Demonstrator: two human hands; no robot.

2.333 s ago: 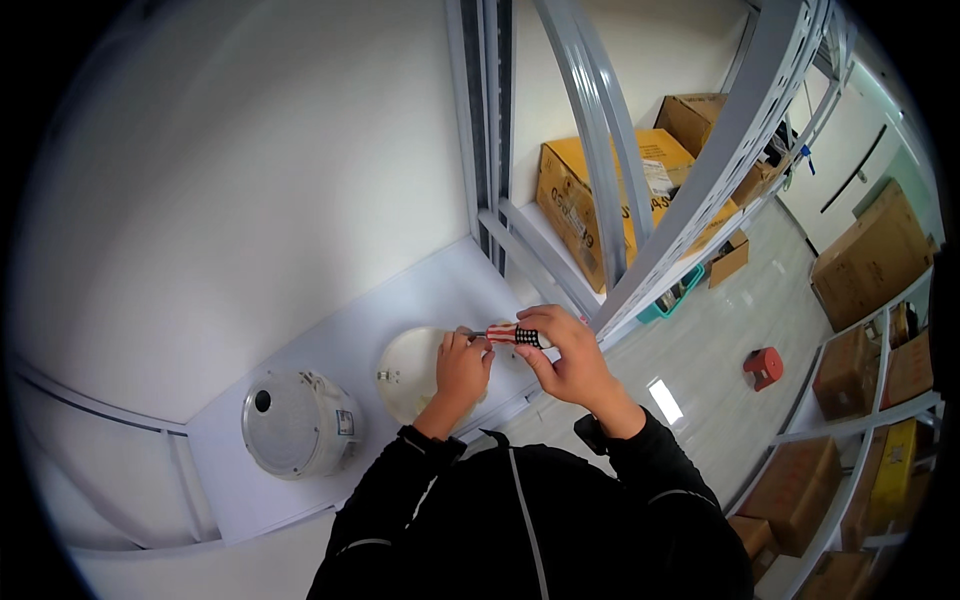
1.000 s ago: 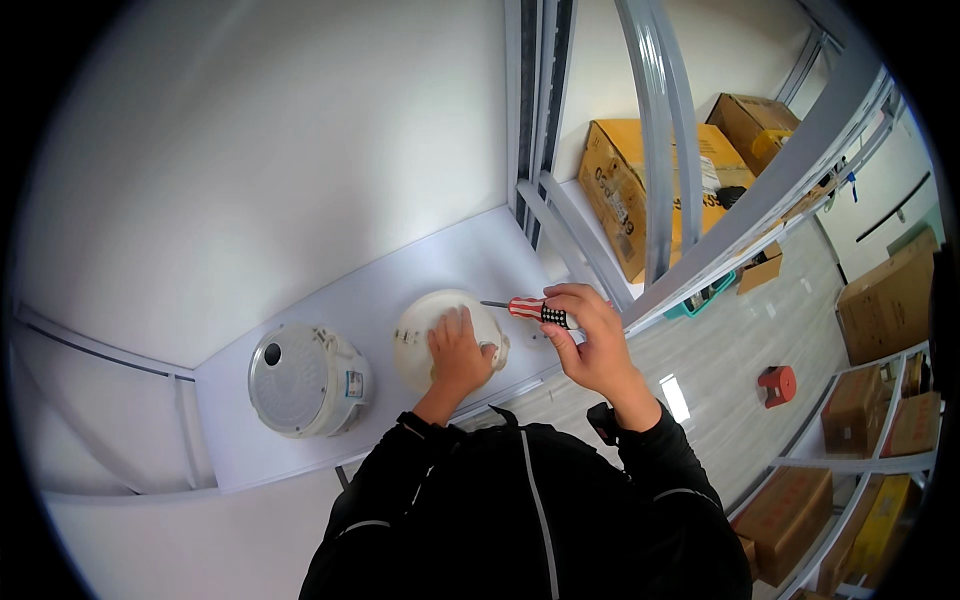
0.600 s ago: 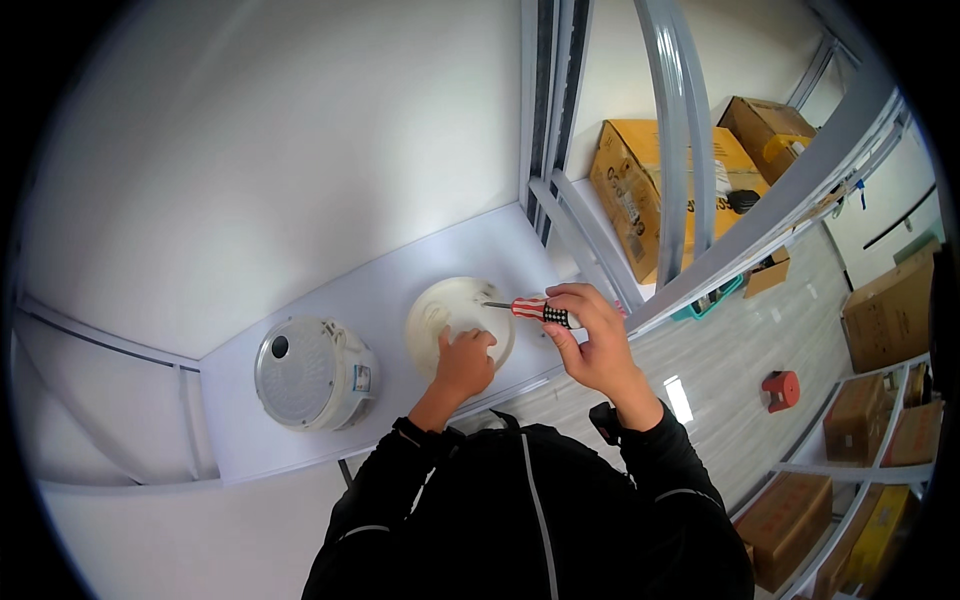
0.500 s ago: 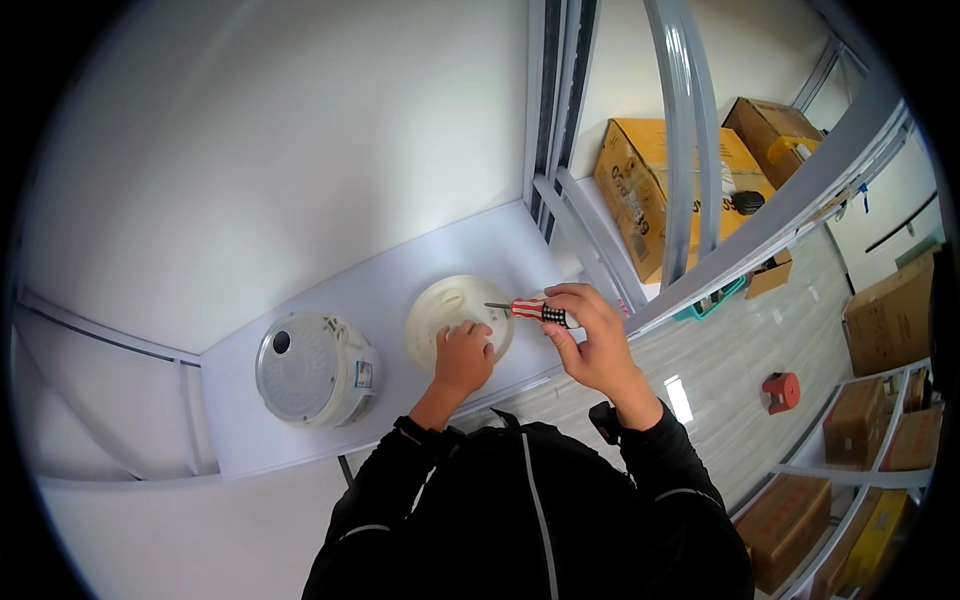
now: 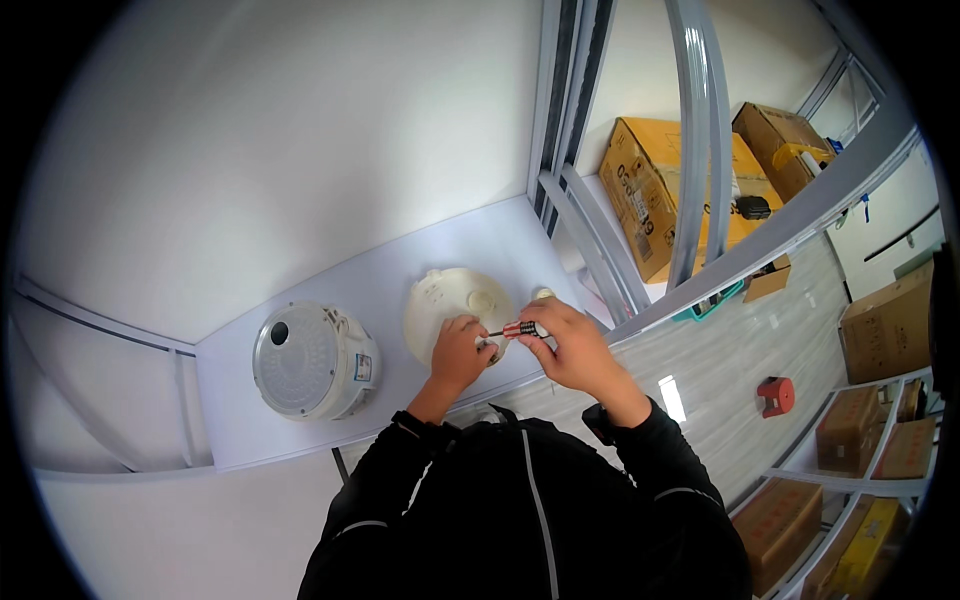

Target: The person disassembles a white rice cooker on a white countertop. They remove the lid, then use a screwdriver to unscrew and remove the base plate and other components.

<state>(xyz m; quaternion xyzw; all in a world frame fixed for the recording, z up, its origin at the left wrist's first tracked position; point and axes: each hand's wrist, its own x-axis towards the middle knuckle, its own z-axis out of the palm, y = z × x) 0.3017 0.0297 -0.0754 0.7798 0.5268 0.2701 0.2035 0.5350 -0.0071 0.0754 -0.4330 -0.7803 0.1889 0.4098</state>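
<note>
R hand pinches the screwdriver; L hand curled by its tip, can't tell if pinching anything. Round white plastic cover at L hand's 12 o'clock, drum-shaped housing at cover's 8. Risk: off-axis push, tip slips & jabs L fingers; cover could spin if held loosely.

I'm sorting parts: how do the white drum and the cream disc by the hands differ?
The white drum is deep-bodied; the cream disc looks shallower. The drum bears a bluish side label; none shows on the disc. The left hand overlaps the disc; the drum is untouched. Both look round and pale.
</note>
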